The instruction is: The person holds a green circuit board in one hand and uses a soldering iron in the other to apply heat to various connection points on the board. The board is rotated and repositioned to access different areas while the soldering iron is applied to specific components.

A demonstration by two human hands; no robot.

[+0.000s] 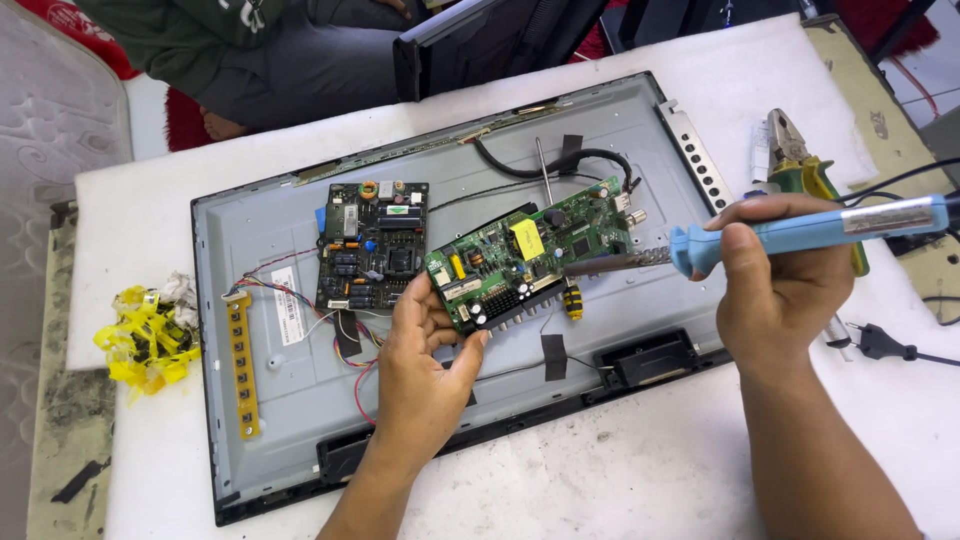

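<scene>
My left hand grips the near-left corner of a green circuit board, lifting it tilted above the grey metal back of a flat screen. My right hand holds a blue soldering iron like a pen. Its dark tip points left and rests near the board's lower right edge. A black circuit board lies flat to the left, with coloured wires running from it.
Pliers with green handles lie at the right. A power plug and cable sit near my right wrist. A yellow crumpled bundle lies at the left. Another person sits beyond the white table, beside a dark monitor.
</scene>
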